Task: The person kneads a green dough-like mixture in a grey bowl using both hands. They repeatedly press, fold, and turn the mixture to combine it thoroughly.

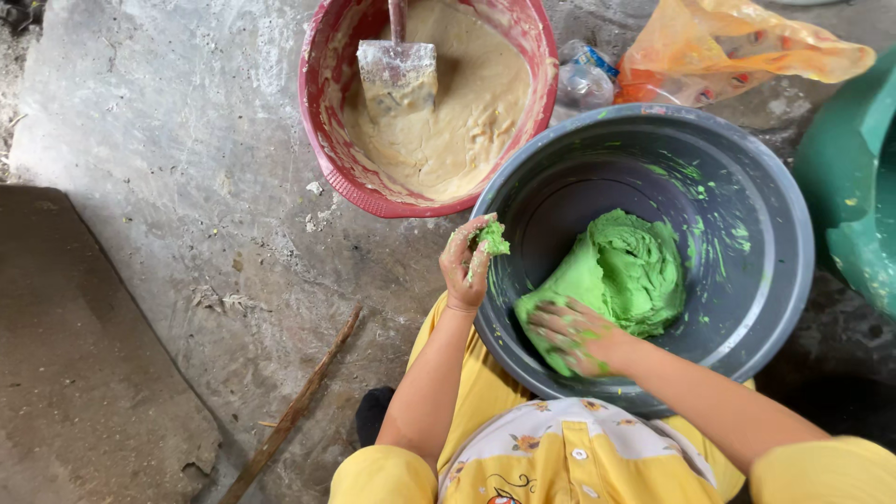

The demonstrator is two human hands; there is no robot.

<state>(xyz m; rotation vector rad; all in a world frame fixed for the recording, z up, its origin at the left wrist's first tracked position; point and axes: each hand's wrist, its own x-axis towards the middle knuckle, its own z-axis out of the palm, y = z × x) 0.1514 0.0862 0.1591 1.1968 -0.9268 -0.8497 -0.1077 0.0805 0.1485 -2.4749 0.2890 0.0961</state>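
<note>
A grey round basin (775,280) holds a big lump of bright green dough (621,271). My right hand (574,336) presses flat on the near side of that lump, fingers spread and smeared green. My left hand (465,266) is raised over the basin's left rim, its fingers curled round a small piece of green dough (493,239). Behind the basin stands a red basin (327,140) of pale beige batter with a flat scraper (399,70) stuck in it.
An orange plastic bag (728,47) and a crumpled plastic bottle (583,79) lie at the back. A green tub (854,196) is at the right edge. A thin stick (294,411) lies on the concrete floor, beside a dark slab (84,373).
</note>
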